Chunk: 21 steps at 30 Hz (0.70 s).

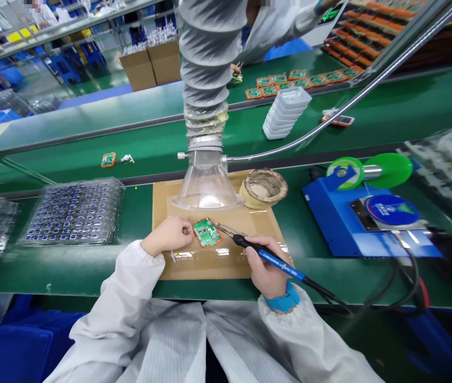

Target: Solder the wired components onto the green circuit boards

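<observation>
A green circuit board (206, 232) in an orange frame lies on the cardboard sheet (226, 266) in front of me. My left hand (175, 233) is at its left edge, fingers curled in and closed; what they pinch, if anything, is hidden. Just below that hand lies a small white connector (175, 255). My right hand (266, 266) grips a blue and black soldering iron (276, 259), whose tip reaches the board's upper right edge. Whether the tip touches the board I cannot tell. Over the board hangs a clear fume hood (209, 183) on a grey duct (210, 64).
A stone-like bowl (266, 186) stands behind the sheet. On the right is a blue solder feeder (337, 218) with a green spool; cables run from it. Stacked clear trays (74, 213) stand left. Across the green line are white containers (285, 111), orange-framed boards (300, 83) and a co-worker's sleeve (282, 26).
</observation>
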Available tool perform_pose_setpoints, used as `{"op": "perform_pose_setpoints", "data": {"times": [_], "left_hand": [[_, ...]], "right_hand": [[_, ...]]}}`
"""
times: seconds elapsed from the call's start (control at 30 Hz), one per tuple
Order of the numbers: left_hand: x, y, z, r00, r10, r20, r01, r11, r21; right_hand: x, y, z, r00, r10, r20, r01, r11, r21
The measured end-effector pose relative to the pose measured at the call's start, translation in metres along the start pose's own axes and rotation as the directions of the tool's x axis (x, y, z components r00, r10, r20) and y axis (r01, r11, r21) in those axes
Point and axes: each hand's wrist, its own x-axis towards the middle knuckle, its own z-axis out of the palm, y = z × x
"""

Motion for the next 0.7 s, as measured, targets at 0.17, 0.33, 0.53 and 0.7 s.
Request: {"op": "perform_pose_setpoints", "data": {"times": [0.17,0.33,0.53,0.7], "left_hand": [[-0.003,0.001,0.002,1.000,-0.005,0.004,0.005,1.000,-0.013],[-0.008,0.002,0.003,0.999,0.025,-0.026,-0.025,1.000,-0.005],[0.000,-0.033,-0.033,0.984,-0.130,0.119,0.174,0.831,-0.528],[0.029,-0.082,-0.095,0.886,-0.456,-0.079,0.323,0.731,-0.602]], "right_hand": [[-0.003,0.005,-0.004,1.000,0.003,-0.015,-0.003,1.000,0.025],[-0.005,0.013,-0.009,0.999,0.013,-0.029,-0.013,1.000,0.012],[-0.008,0.015,-0.012,0.999,0.054,-0.005,-0.054,0.998,-0.032],[-0.009,0.019,-0.014,0.998,0.051,0.022,-0.050,0.998,-0.048]]}}
